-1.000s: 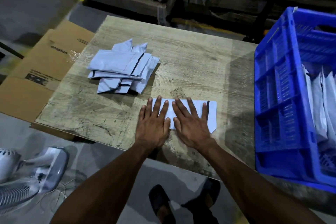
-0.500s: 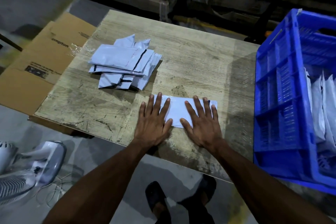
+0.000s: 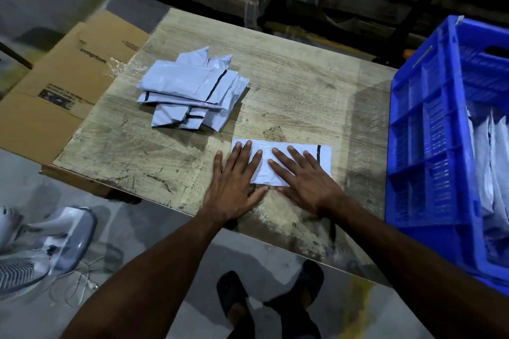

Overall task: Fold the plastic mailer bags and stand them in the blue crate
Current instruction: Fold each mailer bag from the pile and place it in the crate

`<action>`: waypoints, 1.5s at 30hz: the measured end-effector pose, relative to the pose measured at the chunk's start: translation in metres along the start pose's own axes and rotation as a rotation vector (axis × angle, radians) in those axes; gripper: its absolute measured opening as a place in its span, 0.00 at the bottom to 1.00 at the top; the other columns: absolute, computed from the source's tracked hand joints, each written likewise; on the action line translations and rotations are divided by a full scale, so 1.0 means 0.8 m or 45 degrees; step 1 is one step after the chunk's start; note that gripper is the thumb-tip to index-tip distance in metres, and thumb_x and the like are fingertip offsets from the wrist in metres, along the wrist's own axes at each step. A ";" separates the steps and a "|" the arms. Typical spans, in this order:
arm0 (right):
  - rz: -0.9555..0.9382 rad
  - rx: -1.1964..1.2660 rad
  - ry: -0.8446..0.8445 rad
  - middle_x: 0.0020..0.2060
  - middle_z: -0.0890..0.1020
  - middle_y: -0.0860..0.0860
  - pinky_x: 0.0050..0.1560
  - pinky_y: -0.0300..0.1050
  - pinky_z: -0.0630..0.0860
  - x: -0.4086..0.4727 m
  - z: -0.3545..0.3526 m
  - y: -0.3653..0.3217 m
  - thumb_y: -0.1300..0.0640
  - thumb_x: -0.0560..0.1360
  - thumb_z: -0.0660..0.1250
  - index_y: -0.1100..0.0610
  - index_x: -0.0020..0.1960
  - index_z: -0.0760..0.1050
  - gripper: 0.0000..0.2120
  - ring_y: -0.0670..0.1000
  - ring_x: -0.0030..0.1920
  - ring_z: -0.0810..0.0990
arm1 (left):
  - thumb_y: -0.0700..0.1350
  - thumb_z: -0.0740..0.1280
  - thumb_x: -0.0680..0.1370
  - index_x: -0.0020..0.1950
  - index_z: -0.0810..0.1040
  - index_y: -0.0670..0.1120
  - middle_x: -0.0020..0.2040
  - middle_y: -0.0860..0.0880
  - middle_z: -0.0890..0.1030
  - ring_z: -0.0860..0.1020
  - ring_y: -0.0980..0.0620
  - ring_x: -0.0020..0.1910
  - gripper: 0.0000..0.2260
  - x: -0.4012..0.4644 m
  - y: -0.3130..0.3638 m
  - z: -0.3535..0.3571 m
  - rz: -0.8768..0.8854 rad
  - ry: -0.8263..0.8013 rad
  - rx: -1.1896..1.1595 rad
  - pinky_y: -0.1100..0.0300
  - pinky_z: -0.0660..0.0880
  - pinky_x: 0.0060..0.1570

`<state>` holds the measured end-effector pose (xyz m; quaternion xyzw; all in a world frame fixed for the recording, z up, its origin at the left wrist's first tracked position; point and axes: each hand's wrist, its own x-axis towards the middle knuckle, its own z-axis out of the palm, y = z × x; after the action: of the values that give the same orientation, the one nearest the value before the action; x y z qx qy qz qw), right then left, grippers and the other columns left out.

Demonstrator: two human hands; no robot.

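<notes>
Both hands (image 3: pixel 275 173) press mailer (image 3: pixel 264 170) flat near table (image 3: pixel 289 96) edge.

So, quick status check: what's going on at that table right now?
Left hand and right hand flat, pressing the folded mailer. Unfolded pile waits behind. Blue crate at right, path unobstructed.

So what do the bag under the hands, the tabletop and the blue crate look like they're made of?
The mailer bag looks like thin white plastic film, smooth with a slight sheen. The tabletop looks like worn wood or wood-grain laminate: streaked grain, scuffs and stains; which one is unclear. The blue crate looks like rigid moulded plastic, with ribbed, slotted walls.
</notes>
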<state>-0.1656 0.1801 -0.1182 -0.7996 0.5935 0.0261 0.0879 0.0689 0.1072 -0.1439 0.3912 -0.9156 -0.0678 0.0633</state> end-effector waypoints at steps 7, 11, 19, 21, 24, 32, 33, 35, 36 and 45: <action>-0.120 -0.027 0.155 0.82 0.52 0.49 0.71 0.70 0.62 -0.004 -0.024 -0.014 0.53 0.83 0.50 0.52 0.83 0.51 0.29 0.65 0.80 0.54 | 0.46 0.72 0.77 0.80 0.62 0.46 0.82 0.40 0.61 0.57 0.37 0.81 0.34 0.000 -0.001 0.000 -0.004 0.115 -0.066 0.30 0.61 0.73; -0.504 -0.232 0.358 0.79 0.64 0.47 0.69 0.79 0.56 -0.032 -0.023 -0.027 0.60 0.84 0.58 0.51 0.78 0.66 0.23 0.66 0.79 0.56 | 0.41 0.75 0.72 0.80 0.63 0.47 0.82 0.39 0.58 0.53 0.37 0.81 0.38 0.001 -0.003 0.001 -0.029 0.144 -0.141 0.30 0.60 0.73; -0.437 -0.228 0.358 0.67 0.79 0.50 0.61 0.62 0.73 -0.002 -0.031 -0.009 0.59 0.86 0.55 0.56 0.64 0.80 0.16 0.67 0.74 0.68 | 0.48 0.68 0.83 0.83 0.53 0.46 0.83 0.34 0.50 0.52 0.34 0.82 0.34 -0.004 0.004 -0.007 -0.087 0.368 -0.314 0.31 0.65 0.70; -0.393 -0.172 0.425 0.69 0.77 0.50 0.53 0.56 0.76 0.004 -0.050 -0.013 0.58 0.85 0.58 0.56 0.61 0.81 0.14 0.66 0.71 0.72 | 0.48 0.67 0.84 0.83 0.51 0.44 0.83 0.34 0.46 0.48 0.34 0.82 0.34 -0.006 0.006 -0.013 -0.086 0.399 -0.377 0.30 0.64 0.70; -0.281 0.001 0.446 0.75 0.70 0.44 0.39 0.54 0.80 0.004 -0.075 -0.013 0.60 0.81 0.67 0.52 0.64 0.79 0.13 0.62 0.64 0.77 | 0.50 0.64 0.85 0.84 0.45 0.46 0.83 0.35 0.42 0.45 0.35 0.83 0.35 -0.008 0.009 -0.017 -0.094 0.381 -0.390 0.29 0.61 0.71; -0.090 0.035 0.093 0.76 0.68 0.52 0.62 0.70 0.72 0.015 -0.085 0.034 0.51 0.74 0.57 0.52 0.71 0.75 0.27 0.69 0.72 0.68 | 0.59 0.53 0.83 0.85 0.47 0.53 0.85 0.42 0.44 0.45 0.38 0.83 0.32 -0.006 0.007 -0.010 -0.149 0.202 -0.144 0.27 0.61 0.70; 0.009 -0.008 -0.017 0.78 0.64 0.53 0.64 0.72 0.68 0.018 -0.083 0.031 0.44 0.76 0.53 0.50 0.74 0.72 0.29 0.68 0.76 0.63 | 0.60 0.53 0.83 0.85 0.46 0.54 0.85 0.43 0.45 0.45 0.38 0.83 0.32 -0.004 0.007 -0.010 -0.147 0.187 -0.127 0.27 0.60 0.70; 0.189 -0.001 -0.207 0.82 0.53 0.51 0.71 0.72 0.57 0.024 -0.069 0.021 0.34 0.75 0.41 0.48 0.80 0.61 0.38 0.62 0.81 0.51 | 0.60 0.53 0.83 0.85 0.45 0.54 0.85 0.44 0.46 0.46 0.39 0.83 0.32 -0.003 0.006 -0.009 -0.150 0.169 -0.112 0.27 0.59 0.70; 0.241 0.038 -0.247 0.82 0.48 0.50 0.74 0.70 0.52 0.026 -0.063 0.012 0.32 0.73 0.37 0.49 0.81 0.56 0.41 0.58 0.81 0.47 | 0.60 0.53 0.83 0.85 0.46 0.54 0.85 0.45 0.47 0.46 0.40 0.83 0.32 -0.003 0.006 -0.008 -0.148 0.167 -0.116 0.26 0.59 0.71; -0.121 0.367 0.007 0.80 0.59 0.48 0.79 0.57 0.38 0.023 -0.030 -0.050 0.50 0.79 0.49 0.55 0.81 0.57 0.30 0.47 0.81 0.47 | 0.56 0.51 0.84 0.83 0.58 0.45 0.84 0.47 0.55 0.51 0.49 0.83 0.29 -0.002 0.004 -0.011 -0.009 0.109 -0.090 0.35 0.54 0.78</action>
<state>-0.1237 0.1701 -0.0927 -0.8058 0.5530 -0.0659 0.2013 0.0696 0.1099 -0.1345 0.3946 -0.9077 -0.0836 0.1158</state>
